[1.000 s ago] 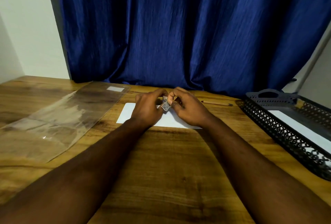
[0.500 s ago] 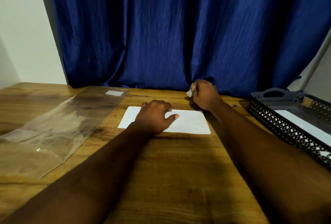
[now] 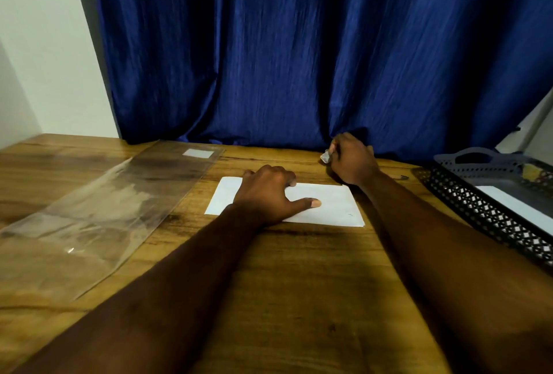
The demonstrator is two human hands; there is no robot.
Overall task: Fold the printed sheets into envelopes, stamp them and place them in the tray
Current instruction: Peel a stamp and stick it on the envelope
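Evidently mid-job, a person works a white envelope (image 3: 332, 206) lying flat on a wooden table (image 3: 284, 299). The left hand (image 3: 269, 194) rests on the envelope's left half, its fingers bent with the tips down on the paper and the thumb stretched out flat towards the centre, pinning the envelope in place. The right hand (image 3: 353, 161) is beyond the envelope's far right corner, close to a blue curtain (image 3: 299, 59), with its fingers curled and pinching a small pale scrap that appears to be a stamp (image 3: 325, 157). Its printed face cannot be made out.

To the right of the envelope, well apart from it, stands a dark perforated tray (image 3: 478, 212) with a white sheet (image 3: 520, 209) already lying inside. To the left of the envelope a clear plastic sleeve (image 3: 104, 209) lies spread on the wood.

Judging by the layout, this envelope is folded but not yet stamped. The stamp looks feather-light and limp, liable to curl or stick to skin, so it is best held by its very edge between thumb and fingertip and laid down at a corner of the envelope. The envelope itself is thin, light paper that will probably slide on the smooth wood unless held down, and it creases easily. Once stamped, it is best lifted by pinching a long edge, perhaps after drawing it towards the table's near edge, and carried level to the tray.
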